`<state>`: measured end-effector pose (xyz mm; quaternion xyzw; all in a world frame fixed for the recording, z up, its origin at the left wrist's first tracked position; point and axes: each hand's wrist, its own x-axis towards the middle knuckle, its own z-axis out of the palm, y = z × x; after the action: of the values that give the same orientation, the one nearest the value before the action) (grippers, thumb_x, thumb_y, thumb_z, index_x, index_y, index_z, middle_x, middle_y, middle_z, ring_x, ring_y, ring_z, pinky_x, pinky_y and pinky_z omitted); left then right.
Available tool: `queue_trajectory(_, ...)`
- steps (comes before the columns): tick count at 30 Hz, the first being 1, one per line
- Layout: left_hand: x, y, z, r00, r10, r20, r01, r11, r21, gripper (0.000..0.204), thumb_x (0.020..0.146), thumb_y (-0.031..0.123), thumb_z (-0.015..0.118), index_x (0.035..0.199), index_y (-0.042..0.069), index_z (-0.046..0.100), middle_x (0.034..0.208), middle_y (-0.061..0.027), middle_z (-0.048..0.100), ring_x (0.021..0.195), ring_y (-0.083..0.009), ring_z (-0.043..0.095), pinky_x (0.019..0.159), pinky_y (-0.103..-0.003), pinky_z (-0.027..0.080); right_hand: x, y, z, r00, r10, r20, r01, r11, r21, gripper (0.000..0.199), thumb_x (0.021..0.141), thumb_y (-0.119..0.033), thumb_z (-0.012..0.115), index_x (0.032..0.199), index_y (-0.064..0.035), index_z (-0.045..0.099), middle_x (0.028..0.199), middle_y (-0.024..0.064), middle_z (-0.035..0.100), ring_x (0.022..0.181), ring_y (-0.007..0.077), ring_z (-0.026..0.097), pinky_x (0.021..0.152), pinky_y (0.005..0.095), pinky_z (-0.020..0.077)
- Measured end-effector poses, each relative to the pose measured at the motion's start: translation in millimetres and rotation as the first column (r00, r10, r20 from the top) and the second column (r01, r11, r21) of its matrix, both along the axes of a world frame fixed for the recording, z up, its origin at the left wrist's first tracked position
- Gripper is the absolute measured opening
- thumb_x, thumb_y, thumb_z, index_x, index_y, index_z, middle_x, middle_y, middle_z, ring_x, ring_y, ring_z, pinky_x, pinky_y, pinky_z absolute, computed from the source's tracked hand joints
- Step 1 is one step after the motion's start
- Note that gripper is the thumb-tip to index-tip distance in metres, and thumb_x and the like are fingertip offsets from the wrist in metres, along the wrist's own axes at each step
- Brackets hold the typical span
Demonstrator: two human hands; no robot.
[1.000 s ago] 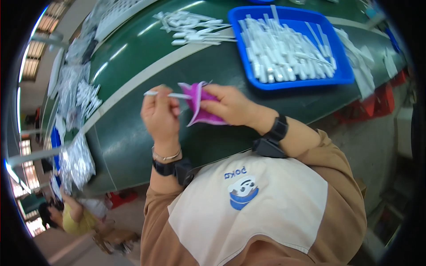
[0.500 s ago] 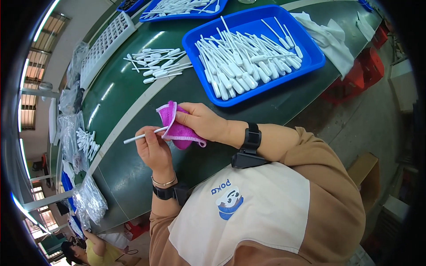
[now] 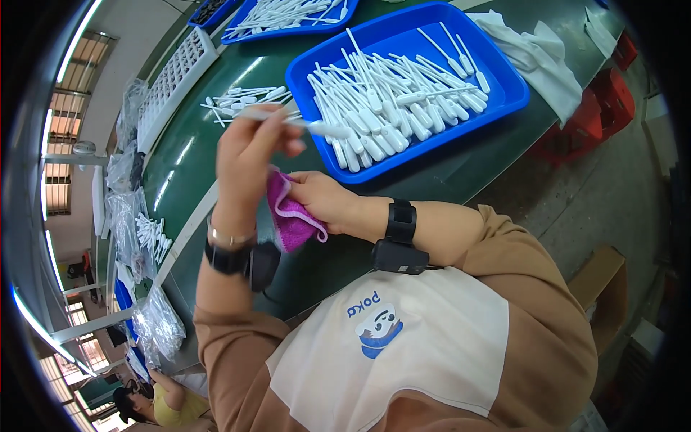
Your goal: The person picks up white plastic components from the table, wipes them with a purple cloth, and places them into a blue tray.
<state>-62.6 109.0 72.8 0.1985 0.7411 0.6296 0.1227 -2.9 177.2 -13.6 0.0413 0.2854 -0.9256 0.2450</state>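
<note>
My left hand (image 3: 246,155) is raised near the corner of the big blue tray (image 3: 515,75). Pinched in its fingers is a white stick with a thick rounded end (image 3: 331,130), dropper-like and smeared by motion; the rounded end points right, over the tray's near-left rim. Just below, my right hand (image 3: 327,200) is closed on a folded magenta cloth (image 3: 294,225) with a pale stitched edge. Inside the tray lies a heap of similar white sticks (image 3: 389,108), most with their rounded ends towards me. A looser pile of such sticks (image 3: 248,97) rests on the table, partly hidden behind my left hand.
Another blue tray (image 3: 288,30) of sticks stands at the back, beside a white rack with holes (image 3: 173,85). A white cloth (image 3: 536,61) lies right of the tray. Clear plastic bags (image 3: 158,324) and a small stick pile (image 3: 151,236) are at left. A person (image 3: 169,399) sits far left.
My left hand has moved up and away from the cloth, taking the white stick out of it, towards the tray. My right hand still holds the cloth in nearly the same place.
</note>
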Motion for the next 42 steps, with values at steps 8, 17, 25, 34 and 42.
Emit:
queue_trajectory(8, -43.0, 75.6, -25.0, 0.860, -0.259, 0.440, 0.338, 0.934, -0.111, 0.023, 0.084, 0.015, 0.048, 0.094, -0.006, 0.052, 0.078, -0.0120, 0.060, 0.061, -0.0153, 0.059, 0.055, -0.024, 0.049, -0.1, -12.7, -16.7, 0.997, 0.076, -0.017, -0.077, 0.995, -0.057, 0.020, 0.085, -0.016, 0.046, 0.098, -0.0031, 0.054, 0.090, 0.0077, 0.059, 0.074, 0.0137, 0.059, 0.064, 0.0249, 0.0484)
queue_trajectory(17, -138.1, -6.2, -26.6, 0.980, -0.063, -0.189, -0.032, 0.886, -0.462, 0.029, 0.084, 0.015, 0.047, 0.108, -0.001, 0.051, 0.087, -0.0129, 0.061, 0.073, -0.0183, 0.060, 0.065, -0.025, 0.048, -2.8, -9.6, -13.8, 0.987, 0.162, -0.016, -0.159, 0.979, 0.125, 0.022, 0.087, -0.021, 0.046, 0.095, -0.0018, 0.052, 0.083, 0.0073, 0.059, 0.070, 0.0132, 0.059, 0.062, 0.0248, 0.0482)
queue_trajectory(25, -275.1, -147.1, -93.2, 0.877, 0.326, -0.353, -0.457, 0.334, -0.825, 0.043, 0.074, 0.025, 0.051, 0.114, 0.007, 0.048, 0.105, -0.0268, 0.051, 0.099, -0.0368, 0.050, 0.086, -0.038, 0.040, 0.8, -19.2, -13.6, 0.981, 0.192, 0.026, -0.194, 0.969, 0.152, 0.020, 0.088, -0.020, 0.044, 0.094, -0.0018, 0.050, 0.082, 0.0069, 0.059, 0.070, 0.0125, 0.058, 0.064, 0.0247, 0.0478)
queue_trajectory(34, -292.2, -135.8, -112.1, 0.741, 0.197, -0.643, -0.671, 0.265, -0.692, 0.028, 0.074, 0.014, 0.048, 0.099, 0.014, 0.060, 0.100, -0.0219, 0.054, 0.091, -0.0356, 0.054, 0.080, -0.036, 0.043, 3.7, -17.4, -18.1, 0.986, 0.166, 0.036, -0.169, 0.971, 0.171, 0.018, 0.088, -0.018, 0.043, 0.095, -0.0028, 0.051, 0.084, 0.0067, 0.059, 0.071, 0.0115, 0.058, 0.065, 0.0243, 0.0477)
queue_trajectory(42, -263.4, -153.3, -97.5, 0.894, -0.155, -0.420, -0.361, 0.305, -0.881, 0.025, 0.072, 0.007, 0.048, 0.092, 0.013, 0.062, 0.092, -0.0128, 0.060, 0.088, -0.0296, 0.055, 0.075, -0.036, 0.044, -2.2, -14.5, -15.0, 0.986, 0.154, 0.059, -0.161, 0.975, 0.151, 0.019, 0.088, -0.019, 0.043, 0.095, -0.0028, 0.051, 0.084, 0.0068, 0.059, 0.070, 0.0120, 0.058, 0.063, 0.0249, 0.0484)
